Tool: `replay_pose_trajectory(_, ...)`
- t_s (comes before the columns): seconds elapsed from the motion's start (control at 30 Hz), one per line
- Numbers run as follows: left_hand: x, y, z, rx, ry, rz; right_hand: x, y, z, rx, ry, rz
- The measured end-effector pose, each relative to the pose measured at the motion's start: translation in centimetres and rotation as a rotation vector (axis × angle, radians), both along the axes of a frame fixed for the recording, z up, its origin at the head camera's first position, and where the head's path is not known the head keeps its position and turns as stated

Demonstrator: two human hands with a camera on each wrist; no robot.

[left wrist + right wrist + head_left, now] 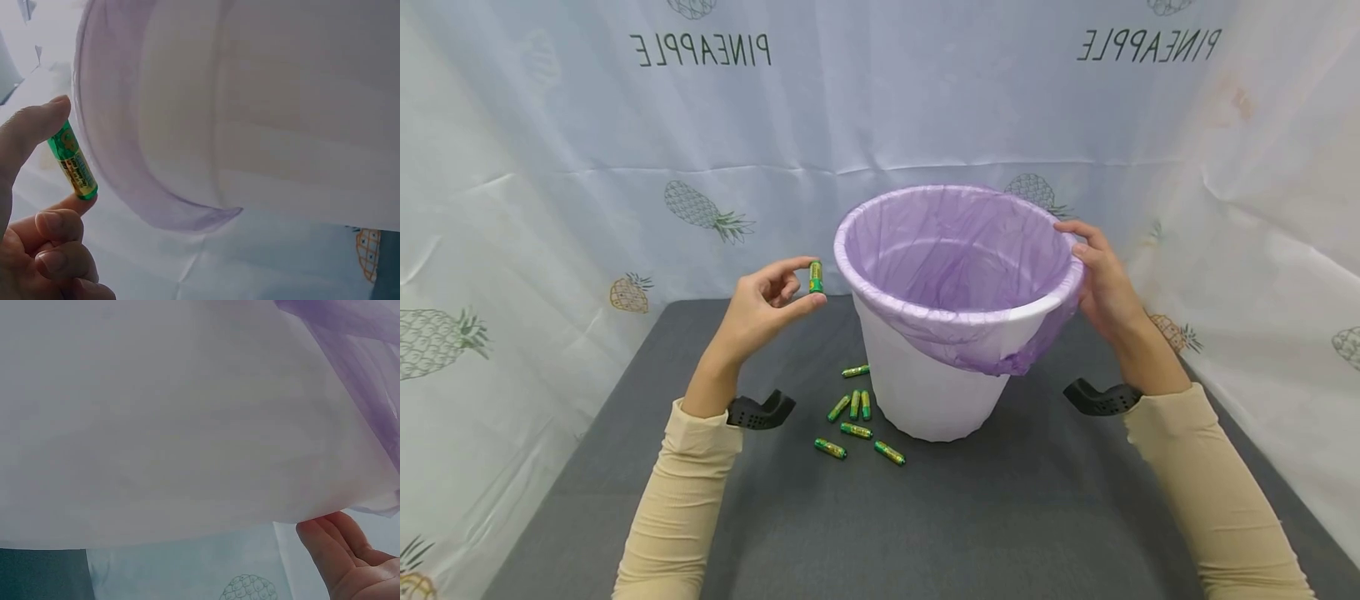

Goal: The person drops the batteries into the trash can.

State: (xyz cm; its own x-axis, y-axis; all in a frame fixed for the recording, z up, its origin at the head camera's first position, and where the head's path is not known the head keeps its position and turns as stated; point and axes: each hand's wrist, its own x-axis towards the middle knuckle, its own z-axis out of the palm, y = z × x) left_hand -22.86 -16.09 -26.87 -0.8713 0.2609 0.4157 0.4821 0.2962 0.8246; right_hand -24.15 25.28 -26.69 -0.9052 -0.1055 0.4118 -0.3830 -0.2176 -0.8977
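Observation:
Between thumb and index finger, my left hand pinches a green and gold battery, held upright at the left of the bin's rim. In the left wrist view, the battery spans from thumb tip to index fingertip, with the other fingers curled in. My right hand holds the right side of a white trash bin, fingertips at the rim. Extended fingers lie against the bin's outer wall in the right wrist view. A purple bag lines the bin and folds over its rim.
Several more green batteries lie loose on the dark grey table, left of the bin's base. White curtains with pineapple prints hang behind and at both sides. Black wrist mounts sit on both forearms.

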Motion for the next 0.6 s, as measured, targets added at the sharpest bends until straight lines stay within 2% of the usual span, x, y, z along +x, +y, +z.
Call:
replay_pose_trajectory(0.3, 0.0, 0.7, 0.7, 0.04, 0.04, -0.004, 0.1, 0.1, 0.0, -0.005, -0.002, -0.007)
replay_pose_trajectory(0.6, 0.1, 1.4, 1.5, 0.035, 0.07, 0.021, 0.1, 0.0, 0.0, -0.005, -0.009, 0.013)
